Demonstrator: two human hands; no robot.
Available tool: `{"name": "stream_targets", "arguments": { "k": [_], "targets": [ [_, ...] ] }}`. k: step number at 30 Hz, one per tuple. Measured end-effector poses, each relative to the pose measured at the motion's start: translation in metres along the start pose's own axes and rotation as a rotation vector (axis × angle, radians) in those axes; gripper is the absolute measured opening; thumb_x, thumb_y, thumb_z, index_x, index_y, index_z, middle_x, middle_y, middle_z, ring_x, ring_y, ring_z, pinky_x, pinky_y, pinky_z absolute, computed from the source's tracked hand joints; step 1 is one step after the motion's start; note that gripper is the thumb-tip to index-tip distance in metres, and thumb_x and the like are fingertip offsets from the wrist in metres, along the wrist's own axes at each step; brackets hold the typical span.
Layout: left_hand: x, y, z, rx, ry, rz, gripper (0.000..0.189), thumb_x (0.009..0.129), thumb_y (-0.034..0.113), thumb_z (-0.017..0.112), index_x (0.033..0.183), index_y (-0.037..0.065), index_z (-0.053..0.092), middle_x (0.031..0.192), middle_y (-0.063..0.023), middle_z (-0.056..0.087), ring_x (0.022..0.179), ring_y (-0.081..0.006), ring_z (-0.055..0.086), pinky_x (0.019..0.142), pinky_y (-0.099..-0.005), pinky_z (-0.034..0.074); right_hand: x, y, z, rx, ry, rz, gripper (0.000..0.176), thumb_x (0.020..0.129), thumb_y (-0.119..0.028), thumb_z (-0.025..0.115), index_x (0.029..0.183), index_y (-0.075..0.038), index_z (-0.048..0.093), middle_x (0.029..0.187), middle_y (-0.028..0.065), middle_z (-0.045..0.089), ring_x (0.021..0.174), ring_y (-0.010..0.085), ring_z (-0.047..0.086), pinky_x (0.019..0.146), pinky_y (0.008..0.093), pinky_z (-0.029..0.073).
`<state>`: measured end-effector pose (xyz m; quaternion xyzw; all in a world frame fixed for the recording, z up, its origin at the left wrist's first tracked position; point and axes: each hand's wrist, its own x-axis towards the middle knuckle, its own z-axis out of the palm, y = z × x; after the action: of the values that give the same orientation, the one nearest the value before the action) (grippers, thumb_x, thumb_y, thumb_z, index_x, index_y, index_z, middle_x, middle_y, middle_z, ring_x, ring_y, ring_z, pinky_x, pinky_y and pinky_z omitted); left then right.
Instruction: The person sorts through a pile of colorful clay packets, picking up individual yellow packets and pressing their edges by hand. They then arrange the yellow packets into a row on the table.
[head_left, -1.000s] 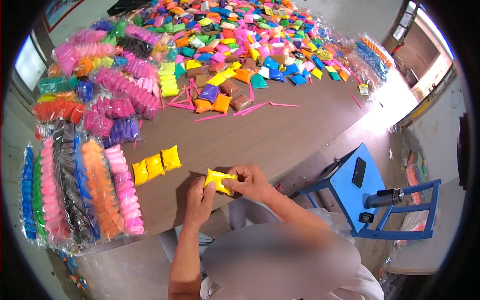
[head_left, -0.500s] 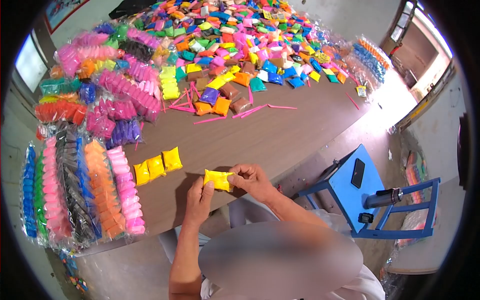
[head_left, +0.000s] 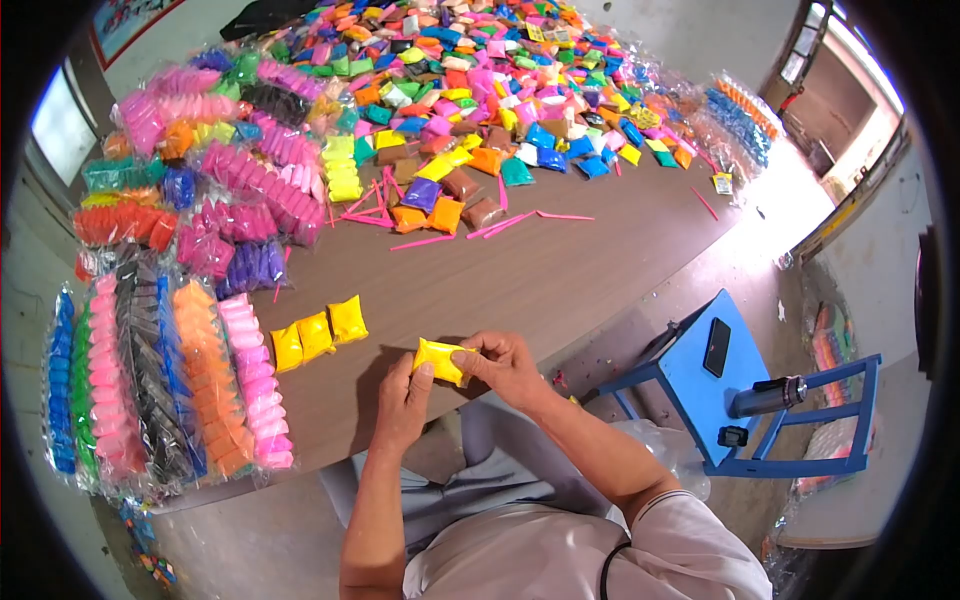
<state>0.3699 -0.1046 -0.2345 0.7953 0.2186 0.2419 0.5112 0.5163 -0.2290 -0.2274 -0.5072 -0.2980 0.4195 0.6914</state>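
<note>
Both my hands hold one small yellow packet [head_left: 441,360] just above the near edge of the brown table [head_left: 500,270]. My left hand [head_left: 402,402] grips its left end from below, thumb up. My right hand [head_left: 507,365] pinches its right end with the fingertips. Three matching yellow packets [head_left: 318,333] lie in a short row on the table to the left of my hands.
Long bagged rows of coloured packets [head_left: 160,385] lie at the left. A big heap of loose coloured packets [head_left: 480,70] covers the far half, with pink sticks [head_left: 470,225] before it. A blue stool [head_left: 715,385] at the right carries a phone [head_left: 717,346] and a metal flask [head_left: 768,396].
The yellow packet has stayed between both hands with slight shifts of the fingers and a small tilt. The row of three yellow packets has not moved.
</note>
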Motion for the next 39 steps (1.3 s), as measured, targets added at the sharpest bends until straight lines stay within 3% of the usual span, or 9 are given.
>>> {"name": "stream_targets", "arguments": {
  "k": [8, 14, 17, 20, 26, 28, 35, 37, 39],
  "targets": [
    [0.000, -0.001, -0.001, -0.014, -0.001, 0.004, 0.037, 0.101, 0.035, 0.049, 0.097, -0.002, 0.056, 0.084, -0.0177, 0.059, 0.079, -0.0316, 0.057, 0.072, -0.0407, 0.045, 0.004, 0.000, -0.008, 0.029, -0.103, 0.067, 0.021, 0.092, -0.020, 0.070, 0.101, -0.002, 0.065, 0.085, 0.0015, 0.066, 0.066, 0.0048, 0.055, 0.056, 0.0193, 0.041],
    [0.000, 0.009, 0.001, -0.166, 0.043, -0.045, 0.037, 0.101, 0.034, 0.049, 0.096, -0.001, 0.056, 0.086, -0.0182, 0.060, 0.081, -0.0339, 0.058, 0.072, -0.0417, 0.045, 0.012, -0.019, -0.008, -0.010, -0.149, 0.218, 0.020, 0.090, -0.019, 0.072, 0.098, -0.003, 0.065, 0.075, -0.0019, 0.062, 0.063, 0.0032, 0.052, 0.052, 0.0203, 0.038],
    [-0.001, -0.001, 0.002, -0.062, 0.034, -0.029, 0.036, 0.101, 0.033, 0.049, 0.095, -0.001, 0.056, 0.085, -0.0182, 0.060, 0.081, -0.0338, 0.057, 0.072, -0.0423, 0.045, 0.015, -0.014, -0.006, -0.233, -0.198, 0.242, 0.020, 0.090, -0.020, 0.073, 0.095, -0.003, 0.065, 0.071, -0.0022, 0.060, 0.058, 0.0038, 0.049, 0.051, 0.0209, 0.037],
    [0.000, 0.001, 0.002, 0.015, 0.026, 0.031, 0.036, 0.101, 0.032, 0.048, 0.094, -0.002, 0.055, 0.083, -0.0182, 0.059, 0.078, -0.0338, 0.057, 0.071, -0.0424, 0.044, 0.013, -0.011, -0.008, -0.190, -0.191, 0.157, 0.019, 0.090, -0.020, 0.073, 0.093, -0.002, 0.066, 0.070, -0.0023, 0.058, 0.056, 0.0043, 0.047, 0.050, 0.0210, 0.036],
    [0.000, 0.004, 0.003, -0.141, 0.051, -0.083, 0.036, 0.101, 0.033, 0.048, 0.094, -0.002, 0.055, 0.085, -0.0187, 0.059, 0.084, -0.0334, 0.056, 0.075, -0.0430, 0.044, 0.018, -0.024, -0.014, 0.057, -0.258, 0.316, 0.019, 0.089, -0.021, 0.074, 0.091, -0.003, 0.068, 0.069, -0.0024, 0.058, 0.056, 0.0040, 0.047, 0.049, 0.0209, 0.035],
    [0.000, 0.002, 0.003, -0.110, 0.052, -0.061, 0.036, 0.101, 0.033, 0.049, 0.094, -0.002, 0.055, 0.085, -0.0188, 0.059, 0.083, -0.0327, 0.056, 0.074, -0.0430, 0.044, 0.022, -0.019, -0.012, -0.200, -0.331, 0.296, 0.020, 0.089, -0.023, 0.074, 0.088, -0.004, 0.069, 0.069, -0.0024, 0.059, 0.056, 0.0037, 0.046, 0.050, 0.0205, 0.035],
    [0.000, 0.002, 0.004, -0.019, 0.060, -0.048, 0.038, 0.101, 0.034, 0.048, 0.095, -0.002, 0.055, 0.084, -0.0190, 0.060, 0.082, -0.0346, 0.057, 0.073, -0.0431, 0.045, 0.012, -0.021, -0.004, -0.161, -0.241, 0.201, 0.023, 0.090, -0.026, 0.073, 0.091, -0.004, 0.068, 0.070, -0.0041, 0.058, 0.055, 0.0027, 0.045, 0.048, 0.0210, 0.033],
    [0.000, -0.001, 0.003, -0.132, 0.073, -0.063, 0.037, 0.100, 0.034, 0.049, 0.094, -0.002, 0.056, 0.085, -0.0191, 0.060, 0.083, -0.0357, 0.057, 0.074, -0.0438, 0.044, 0.014, -0.026, -0.005, -0.004, -0.223, 0.305, 0.022, 0.091, -0.026, 0.073, 0.090, -0.004, 0.068, 0.071, -0.0040, 0.059, 0.059, 0.0030, 0.047, 0.051, 0.0207, 0.036],
    [0.000, -0.002, 0.003, -0.093, 0.067, -0.054, 0.036, 0.100, 0.033, 0.050, 0.094, -0.002, 0.056, 0.084, -0.0192, 0.060, 0.082, -0.0357, 0.056, 0.073, -0.0439, 0.044, 0.016, -0.021, -0.004, -0.079, -0.217, 0.279, 0.023, 0.091, -0.026, 0.072, 0.093, -0.004, 0.068, 0.072, -0.0042, 0.059, 0.059, 0.0029, 0.047, 0.051, 0.0206, 0.035]
  ]
}}
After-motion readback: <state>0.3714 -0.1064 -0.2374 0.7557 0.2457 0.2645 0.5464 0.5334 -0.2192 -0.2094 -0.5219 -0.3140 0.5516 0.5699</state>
